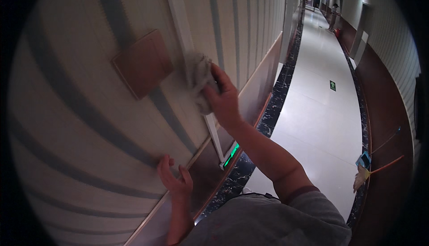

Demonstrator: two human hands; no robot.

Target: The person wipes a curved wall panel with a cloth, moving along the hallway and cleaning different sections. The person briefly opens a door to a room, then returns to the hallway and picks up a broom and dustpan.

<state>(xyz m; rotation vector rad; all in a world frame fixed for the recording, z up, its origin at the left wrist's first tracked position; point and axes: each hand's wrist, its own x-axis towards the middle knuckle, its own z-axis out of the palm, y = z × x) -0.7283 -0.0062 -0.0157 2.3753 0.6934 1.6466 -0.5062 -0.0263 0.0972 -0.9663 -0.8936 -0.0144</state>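
A crumpled light cloth (199,85) is gripped in my right hand (224,98), pressed against a white vertical trunking strip (182,28) on the striped wall. The strip runs down to a green-lit exit sign (231,155) low on the brown wainscot. Left of the cloth, a reddish-brown square plate (144,64) is fixed to the wallpaper. My left hand (176,175) is lower down, by the wall just above the wainscot's top trim, fingers apart and holding nothing. Whether its fingertips touch the wall I cannot tell.
A pale tiled corridor floor (311,111) with dark marble borders runs ahead. Against the right wall lean a broom (362,179) and a blue dustpan (364,159). A floor arrow marker (332,85) lies mid-corridor. Far off, a person (333,16) stands near a red object (337,32).
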